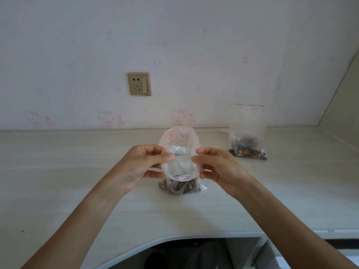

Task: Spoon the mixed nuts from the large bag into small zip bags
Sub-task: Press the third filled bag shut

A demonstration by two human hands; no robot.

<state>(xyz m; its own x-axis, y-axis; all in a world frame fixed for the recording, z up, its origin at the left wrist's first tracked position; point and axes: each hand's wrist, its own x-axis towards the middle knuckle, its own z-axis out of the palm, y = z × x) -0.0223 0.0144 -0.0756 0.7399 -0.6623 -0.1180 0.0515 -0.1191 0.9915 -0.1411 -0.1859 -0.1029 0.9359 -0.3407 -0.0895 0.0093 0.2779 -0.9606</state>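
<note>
Pale desk (77,181), both hands (179,164) pinching the zip bag (179,152) rim open, well inside its edge.

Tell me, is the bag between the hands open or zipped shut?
Open. The left hand and right hand pinch opposite sides of the bag, pulling its mouth into a wide oval; nuts sit at the bottom.

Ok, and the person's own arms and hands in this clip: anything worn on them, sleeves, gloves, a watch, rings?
Both forearms are bare as far as the frame shows; no sleeve edge comes into view. The left hand and right hand are bare too: no gloves, and no watch, bracelet or ring shows on the visible sides. Nails look short and plain, though they are too small to judge closely.
</note>
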